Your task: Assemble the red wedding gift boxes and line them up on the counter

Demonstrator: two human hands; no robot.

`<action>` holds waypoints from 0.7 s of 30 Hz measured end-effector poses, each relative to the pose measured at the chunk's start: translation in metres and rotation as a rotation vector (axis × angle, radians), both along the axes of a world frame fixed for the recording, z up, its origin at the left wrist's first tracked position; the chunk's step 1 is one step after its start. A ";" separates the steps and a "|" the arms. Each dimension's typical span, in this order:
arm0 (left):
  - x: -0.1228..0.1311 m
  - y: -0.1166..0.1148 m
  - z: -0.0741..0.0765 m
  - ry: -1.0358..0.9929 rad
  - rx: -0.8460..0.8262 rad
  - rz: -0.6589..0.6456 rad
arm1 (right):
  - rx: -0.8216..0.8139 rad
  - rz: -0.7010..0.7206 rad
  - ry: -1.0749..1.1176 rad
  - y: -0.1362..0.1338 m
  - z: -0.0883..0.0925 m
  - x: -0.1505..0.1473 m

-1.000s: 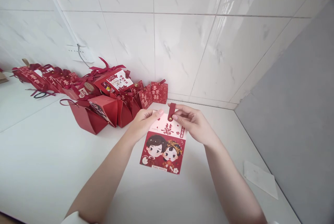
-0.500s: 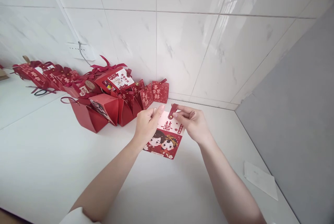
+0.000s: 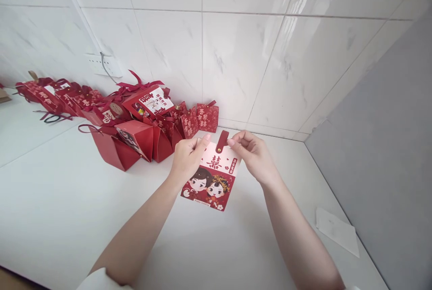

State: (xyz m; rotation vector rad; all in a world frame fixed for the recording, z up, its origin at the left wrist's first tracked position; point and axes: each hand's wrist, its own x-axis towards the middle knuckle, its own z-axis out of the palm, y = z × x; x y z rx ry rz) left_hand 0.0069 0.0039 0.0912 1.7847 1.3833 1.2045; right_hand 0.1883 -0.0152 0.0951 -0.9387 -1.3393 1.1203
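Observation:
A red and white box (image 3: 211, 182) with two cartoon figures hangs tilted above the white table. My left hand (image 3: 189, 157) grips its upper left edge, thumb on top. A dark red strap (image 3: 222, 141) with a gold stud stands up from the top of the box. Beside the strap, at the upper right corner of the box, is my right hand (image 3: 251, 152), its thumb and index finger pressed together. Whether those fingertips hold the corner is hard to make out.
Red boxes (image 3: 114, 146) with ribbons crowd the back left of the white table (image 3: 67, 218), along the tiled wall (image 3: 236, 65). A socket (image 3: 103, 65) with a cable is behind them. White paper (image 3: 337, 230) lies at the right, near a grey panel (image 3: 381, 146).
My right fingers have come off the strap and moved slightly right, to the box's corner. The strap now stands free, and the box has shifted a little to the left and down.

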 end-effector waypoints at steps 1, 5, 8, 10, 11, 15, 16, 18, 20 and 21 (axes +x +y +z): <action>-0.001 0.000 0.000 0.002 -0.001 -0.003 | 0.019 -0.033 -0.023 0.000 0.000 0.000; -0.001 -0.001 0.001 0.019 0.000 -0.016 | -0.036 0.020 -0.191 0.000 -0.001 0.001; 0.001 -0.002 0.001 0.026 0.006 -0.034 | -0.090 0.078 -0.271 0.000 -0.003 -0.001; 0.002 -0.003 0.001 0.031 0.001 -0.048 | -0.104 0.074 -0.262 -0.001 -0.005 -0.002; 0.003 -0.003 0.001 0.030 -0.005 -0.053 | -0.106 0.068 -0.253 -0.001 -0.005 -0.002; 0.004 -0.003 0.001 0.027 -0.005 -0.068 | -0.117 0.041 -0.230 -0.002 -0.007 -0.003; 0.004 -0.004 0.002 0.029 0.003 -0.068 | -0.122 0.041 -0.219 -0.002 -0.007 -0.003; 0.004 -0.004 0.002 0.033 0.017 -0.066 | -0.135 0.044 -0.191 -0.002 -0.008 -0.003; 0.004 -0.004 0.002 0.032 0.020 -0.065 | -0.151 0.046 -0.168 -0.001 -0.008 -0.004; 0.004 -0.004 0.002 0.029 0.019 -0.066 | -0.159 0.047 -0.159 -0.001 -0.008 -0.004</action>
